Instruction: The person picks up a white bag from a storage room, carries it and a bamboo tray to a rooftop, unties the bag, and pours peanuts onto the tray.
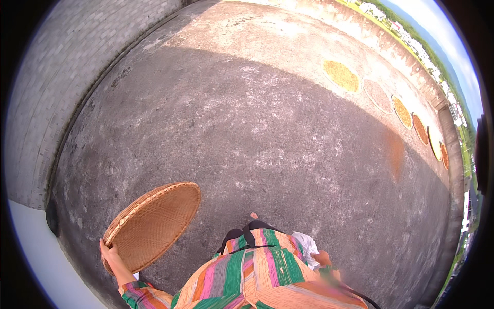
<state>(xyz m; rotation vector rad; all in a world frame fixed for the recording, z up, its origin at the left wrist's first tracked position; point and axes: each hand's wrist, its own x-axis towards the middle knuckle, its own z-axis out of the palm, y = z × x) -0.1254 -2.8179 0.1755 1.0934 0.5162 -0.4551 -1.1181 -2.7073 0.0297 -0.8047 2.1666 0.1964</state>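
A round, shallow tray of woven bamboo (154, 228) hangs tilted at my left side. My left hand (110, 251) grips its rim, the thumb over the inner face. No contents show on the woven surface. By my right hip, my right hand (321, 258) is closed on a crumpled white plastic bag (307, 247). What the bag holds, if anything, is hidden. Below, one bare forefoot (253, 215) shows on the concrete floor (247, 135).
Several round trays of drying crops, among them a yellow one (341, 76) and a reddish one (420, 128), lie in sunlight along the low parapet (417, 67). A tall block wall (65, 73) borders the left. A white surface (36, 251) curves at lower left.
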